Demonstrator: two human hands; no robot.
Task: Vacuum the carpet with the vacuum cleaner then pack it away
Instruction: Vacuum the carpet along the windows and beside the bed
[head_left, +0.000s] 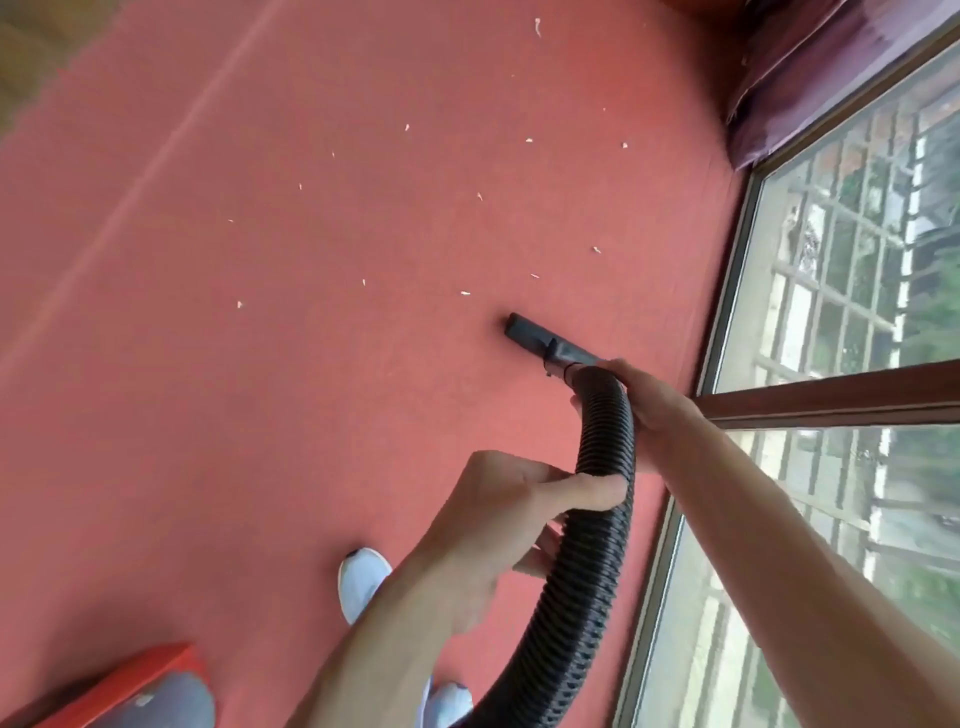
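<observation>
Ahead, roughly fifteen pale scraps (596, 250) on carpet (260, 374); nearby one window (841, 249), one red vacuum body (130, 683), two white shoes (363, 577). Grips hose (605, 436) with left hand (511, 512), right hand (649, 400).

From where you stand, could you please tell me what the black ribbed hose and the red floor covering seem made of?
The black ribbed hose looks like flexible matte plastic: close ridges, a smooth bend. The red floor covering looks like short-pile carpet, dull and finely textured; blur leaves that open.
</observation>
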